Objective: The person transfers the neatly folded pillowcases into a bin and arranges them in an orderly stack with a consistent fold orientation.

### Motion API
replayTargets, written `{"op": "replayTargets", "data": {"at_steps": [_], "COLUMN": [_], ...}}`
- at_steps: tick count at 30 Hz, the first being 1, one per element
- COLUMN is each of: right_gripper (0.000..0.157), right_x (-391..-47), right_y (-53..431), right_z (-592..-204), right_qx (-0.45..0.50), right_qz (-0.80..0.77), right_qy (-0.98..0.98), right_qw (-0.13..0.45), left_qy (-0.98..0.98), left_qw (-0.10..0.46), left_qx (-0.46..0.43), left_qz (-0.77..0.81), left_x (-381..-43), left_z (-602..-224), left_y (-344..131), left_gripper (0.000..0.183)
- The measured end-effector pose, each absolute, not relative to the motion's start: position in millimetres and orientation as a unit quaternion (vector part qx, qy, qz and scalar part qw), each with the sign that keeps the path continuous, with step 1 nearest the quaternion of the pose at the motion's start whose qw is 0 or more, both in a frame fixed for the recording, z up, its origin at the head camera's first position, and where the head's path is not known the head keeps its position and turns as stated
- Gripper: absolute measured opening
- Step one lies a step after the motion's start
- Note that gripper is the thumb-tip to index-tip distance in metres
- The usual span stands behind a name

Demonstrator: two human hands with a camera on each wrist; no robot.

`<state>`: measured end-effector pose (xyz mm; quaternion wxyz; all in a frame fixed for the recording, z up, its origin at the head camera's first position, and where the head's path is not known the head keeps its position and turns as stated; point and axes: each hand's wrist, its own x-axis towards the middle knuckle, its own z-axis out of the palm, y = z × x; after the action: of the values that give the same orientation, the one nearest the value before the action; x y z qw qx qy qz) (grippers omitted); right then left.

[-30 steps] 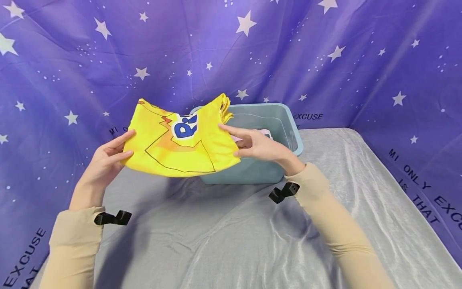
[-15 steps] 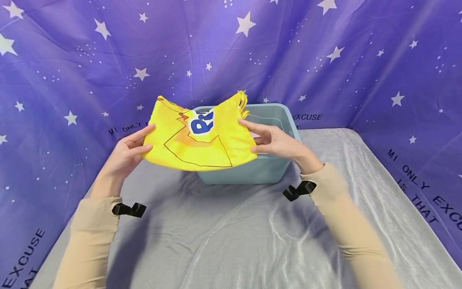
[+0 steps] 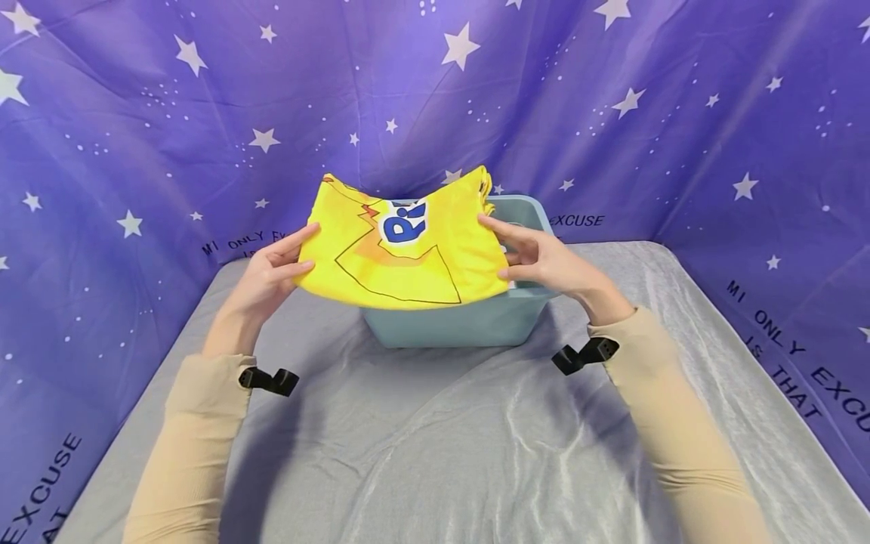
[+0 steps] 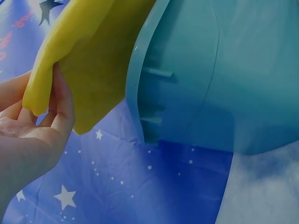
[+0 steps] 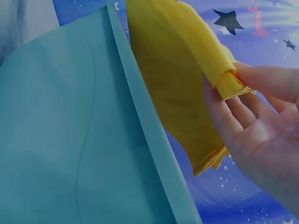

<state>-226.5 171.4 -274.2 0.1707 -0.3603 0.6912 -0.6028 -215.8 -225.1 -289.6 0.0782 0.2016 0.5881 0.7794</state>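
A folded yellow cloth garment with blue lettering on a white patch hangs between both hands, sagging in the middle. My left hand pinches its left edge between thumb and fingers. At the other side my right hand pinches the right edge, where stacked fabric layers show. The cloth overlaps the front and left of a blue-grey plastic bin in the head view. Both wrist views show the bin's rim close by the yellow cloth. Most of the bin's inside is hidden behind the cloth.
The bin stands on a table covered in grey velvety cloth. Purple curtains with white stars hang behind and on both sides. A small black camera sits on the left wrist, and another black camera on the right.
Both hands have carried the yellow garment to the right and slightly away, from left of the bin to above its front. The bin has stayed in place.
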Motion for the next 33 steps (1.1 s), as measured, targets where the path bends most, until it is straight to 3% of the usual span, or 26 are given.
{"op": "replayTargets", "data": {"at_steps": [33], "right_gripper": [0.073], "right_x": [-239], "right_y": [215], "right_z": [-277], "right_qx": [-0.323], "right_qz": [-0.625], "right_qy": [0.697], "right_qw": [0.138], "left_qy": [0.596], "left_qw": [0.104], "left_qx": [0.155], "left_qz": [0.781], "left_x": [-249], "left_z": [-286], "left_y": [-181], "left_gripper": [0.056]}}
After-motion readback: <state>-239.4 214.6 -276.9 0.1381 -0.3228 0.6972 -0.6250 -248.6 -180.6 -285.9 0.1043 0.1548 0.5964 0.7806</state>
